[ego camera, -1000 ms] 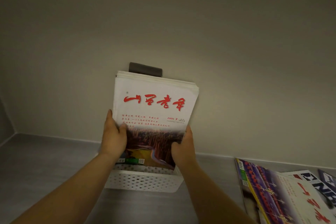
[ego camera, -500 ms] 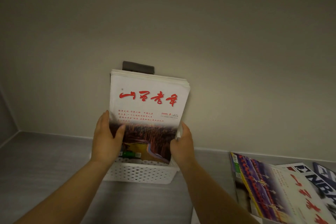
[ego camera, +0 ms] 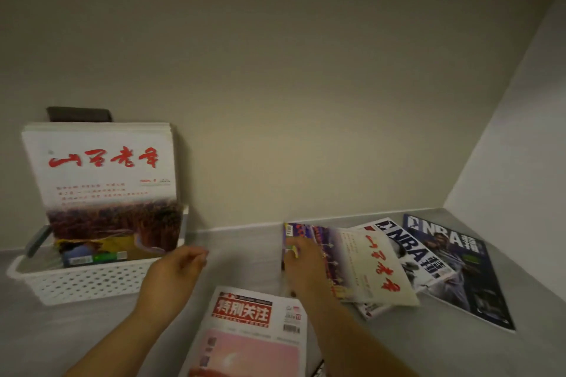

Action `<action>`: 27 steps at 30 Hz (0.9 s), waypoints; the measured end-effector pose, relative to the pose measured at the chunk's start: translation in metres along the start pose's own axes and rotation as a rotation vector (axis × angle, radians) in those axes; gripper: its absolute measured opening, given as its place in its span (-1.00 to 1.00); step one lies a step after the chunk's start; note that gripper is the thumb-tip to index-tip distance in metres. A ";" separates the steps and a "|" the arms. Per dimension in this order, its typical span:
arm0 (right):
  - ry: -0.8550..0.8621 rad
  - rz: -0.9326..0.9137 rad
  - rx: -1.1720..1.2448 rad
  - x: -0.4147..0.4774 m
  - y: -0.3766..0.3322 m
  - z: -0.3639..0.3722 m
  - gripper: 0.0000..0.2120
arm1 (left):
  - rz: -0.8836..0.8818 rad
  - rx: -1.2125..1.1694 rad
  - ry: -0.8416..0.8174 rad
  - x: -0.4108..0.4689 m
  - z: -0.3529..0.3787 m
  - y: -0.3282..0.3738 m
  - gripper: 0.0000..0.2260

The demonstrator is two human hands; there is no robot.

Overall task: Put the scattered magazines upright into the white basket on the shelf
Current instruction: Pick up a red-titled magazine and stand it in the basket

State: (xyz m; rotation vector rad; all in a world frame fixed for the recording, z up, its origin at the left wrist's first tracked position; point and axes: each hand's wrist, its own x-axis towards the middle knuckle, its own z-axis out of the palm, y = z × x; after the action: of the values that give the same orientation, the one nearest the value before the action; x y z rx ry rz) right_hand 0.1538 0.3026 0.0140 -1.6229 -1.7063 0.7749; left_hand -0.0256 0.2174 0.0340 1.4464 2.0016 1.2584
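"NBA" on two magazines (ego camera: 435, 251)

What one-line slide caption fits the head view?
Magazines upright in white basket; right hand reaches the fanned pile, left hand empty.

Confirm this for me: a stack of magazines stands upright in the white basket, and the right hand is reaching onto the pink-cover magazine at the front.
One thing is wrong. In the head view the right hand is on the purple-cover magazine in the fanned pile, not the pink-cover magazine. The stack of magazines does stand upright in the white basket.
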 end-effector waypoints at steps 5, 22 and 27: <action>0.072 0.171 -0.177 -0.005 0.101 -0.085 -0.78 | -0.019 0.003 -0.188 -0.044 0.092 0.026 -0.64; -0.120 -0.009 -0.553 -0.002 0.262 -0.131 -0.39 | 0.068 0.434 -0.394 0.004 0.258 0.044 -0.75; -0.128 -0.012 -0.576 0.002 0.267 -0.126 -0.41 | 0.149 0.568 -0.378 0.052 0.293 0.052 -0.72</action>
State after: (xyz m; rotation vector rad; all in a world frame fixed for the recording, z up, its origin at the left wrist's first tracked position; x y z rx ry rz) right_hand 0.4172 0.3179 -0.1183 -1.9614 -2.1652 0.3996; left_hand 0.1933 0.3979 -0.0700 1.9412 2.0922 0.4074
